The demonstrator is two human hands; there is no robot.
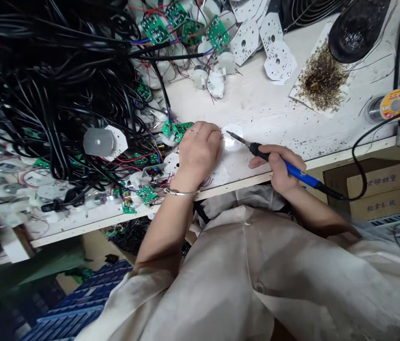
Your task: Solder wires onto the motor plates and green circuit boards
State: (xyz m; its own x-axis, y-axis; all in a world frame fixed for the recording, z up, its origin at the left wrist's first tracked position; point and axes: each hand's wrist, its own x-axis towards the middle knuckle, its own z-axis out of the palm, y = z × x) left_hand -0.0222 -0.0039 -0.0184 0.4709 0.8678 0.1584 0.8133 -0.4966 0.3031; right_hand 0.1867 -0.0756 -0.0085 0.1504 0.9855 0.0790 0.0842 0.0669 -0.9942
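My right hand [283, 166] is closed around the handle of a blue and black soldering iron [301, 174]. The iron's metal tip points left, over a white round board [233, 138] lying on the bench. Beside that board, my left hand [201, 149] rests with its fingers curled down at the board's left edge. What its fingertips pinch is hidden beneath them. Just left of these fingers lies a green circuit board [175, 130] with wires attached.
Tangled black cables [50, 80] and wired white parts cover the bench's left side. Several white octagonal boards [280, 61] lie at the back. Farther right are a debris-covered sheet [322, 80], a solder spool [396, 104] and the iron's cord [359, 142]. Cardboard boxes [377, 189] stand below.
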